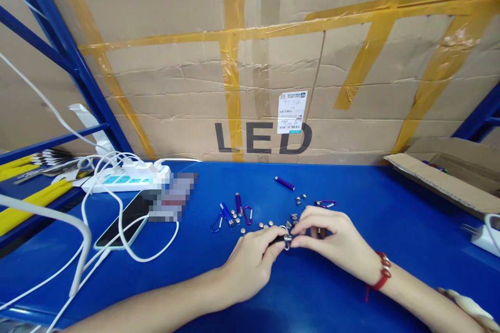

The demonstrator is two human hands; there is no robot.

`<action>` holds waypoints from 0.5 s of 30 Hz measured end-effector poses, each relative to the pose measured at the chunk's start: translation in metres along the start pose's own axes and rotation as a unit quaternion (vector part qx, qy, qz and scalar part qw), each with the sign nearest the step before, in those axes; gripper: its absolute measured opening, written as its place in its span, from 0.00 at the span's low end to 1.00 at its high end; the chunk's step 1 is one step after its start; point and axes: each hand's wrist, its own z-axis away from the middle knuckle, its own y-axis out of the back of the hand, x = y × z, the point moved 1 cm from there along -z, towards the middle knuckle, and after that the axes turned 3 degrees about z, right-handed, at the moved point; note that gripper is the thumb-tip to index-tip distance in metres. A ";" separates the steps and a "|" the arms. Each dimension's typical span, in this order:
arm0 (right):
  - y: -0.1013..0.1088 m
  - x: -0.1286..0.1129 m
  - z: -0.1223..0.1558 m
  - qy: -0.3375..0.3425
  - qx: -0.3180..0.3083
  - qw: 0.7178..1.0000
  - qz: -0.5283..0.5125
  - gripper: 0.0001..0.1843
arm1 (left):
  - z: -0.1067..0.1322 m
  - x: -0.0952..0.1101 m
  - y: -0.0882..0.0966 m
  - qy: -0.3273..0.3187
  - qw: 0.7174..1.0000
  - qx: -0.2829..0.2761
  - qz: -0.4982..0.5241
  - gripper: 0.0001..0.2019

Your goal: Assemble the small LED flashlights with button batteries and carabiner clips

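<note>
My left hand is closed around a small black flashlight with a silver end and a metal ring. At that silver end, the thumb and fingers of my right hand are pinched together. What sits between those fingertips is too small to make out. Beyond my hands lie button cells and small metal parts. A blue flashlight, a purple flashlight and another purple one rest on the blue table. Blue and purple carabiners lie near them.
A large taped cardboard box stands along the back. At left are a white power strip, tangled white cables and a phone. An open carton and a white plug are at right.
</note>
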 end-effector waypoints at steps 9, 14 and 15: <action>0.002 -0.005 -0.004 -0.105 -0.074 0.986 -0.111 0.17 | 0.001 0.000 0.001 -0.023 0.999 -0.034 0.014 0.12; 0.001 -0.005 -0.005 -0.148 -0.098 0.967 -0.180 0.15 | 0.004 0.001 0.000 -0.063 0.997 -0.048 -0.002 0.13; 0.001 -0.005 -0.005 -0.155 -0.098 0.965 -0.190 0.15 | 0.004 0.001 0.000 -0.064 0.997 -0.048 -0.003 0.13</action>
